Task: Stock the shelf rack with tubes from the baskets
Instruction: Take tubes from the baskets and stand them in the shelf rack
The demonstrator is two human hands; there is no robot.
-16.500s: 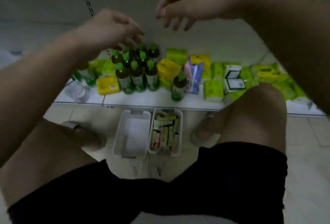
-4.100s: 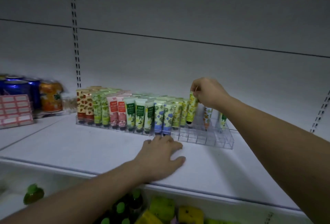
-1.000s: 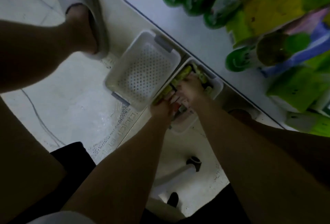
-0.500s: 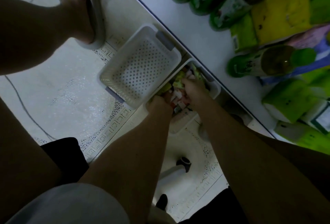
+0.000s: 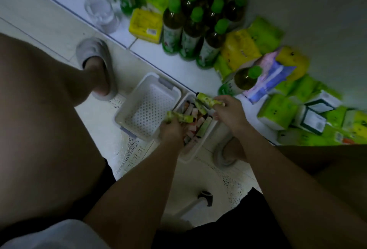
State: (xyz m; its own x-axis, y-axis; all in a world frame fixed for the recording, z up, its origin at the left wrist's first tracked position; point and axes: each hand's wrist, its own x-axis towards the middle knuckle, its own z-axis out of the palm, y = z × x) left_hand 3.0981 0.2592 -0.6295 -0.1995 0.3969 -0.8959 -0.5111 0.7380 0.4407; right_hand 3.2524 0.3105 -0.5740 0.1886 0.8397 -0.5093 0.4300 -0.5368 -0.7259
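The left hand [image 5: 172,129] gripped a green tube [image 5: 181,117] with curled fingers, just above the near edge of the tube basket [image 5: 193,152]; the right hand [image 5: 228,112] pinched another green tube [image 5: 208,101] over the basket's far end; beneath both hands lay more tubes [image 5: 195,127], pink, white and green, heaped in that basket; just left of the left hand stood an empty perforated basket [image 5: 148,108], touching the full one; beyond the right hand, on the bottom shelf [image 5: 151,50], stood green-capped bottles [image 5: 190,30] and yellow-green packs [image 5: 276,113]; left of the empty basket rested a slippered foot [image 5: 97,66] on the floor.
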